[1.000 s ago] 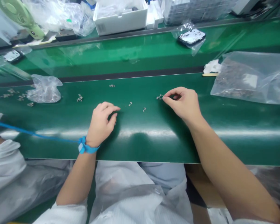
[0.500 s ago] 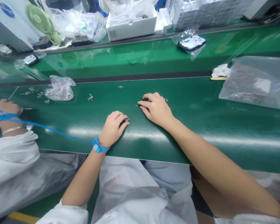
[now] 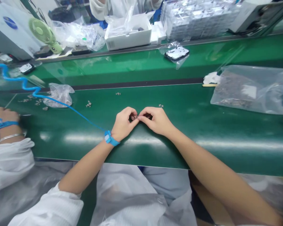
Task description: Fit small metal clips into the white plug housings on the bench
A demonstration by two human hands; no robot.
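My left hand (image 3: 124,123), with a blue strap (image 3: 111,138) at its wrist, pinches small metal parts (image 3: 136,117) between thumb and fingers. The fingertips of my right hand (image 3: 157,120) meet it there, closed in a pinch on the same parts. Their exact kind is too small to make out. Just beyond the right hand lies a little group of similar metal pieces (image 3: 160,106). Another piece (image 3: 118,93) rests farther back, and a small heap (image 3: 88,104) sits to the left. All lie on the green work surface (image 3: 186,103).
A clear bag (image 3: 60,95) stands at the left near scattered metal pieces. A large bag of metal parts (image 3: 233,91) lies at the right. A blue coiled cord (image 3: 80,116) crosses to my wrist. A co-worker's hand (image 3: 6,116) is at far left; a white box (image 3: 128,37) stands behind.
My hands have come together: the left moved right and up, the right drew in beside it with a pinch. The cord swung upward, and the camera view shifted slightly.
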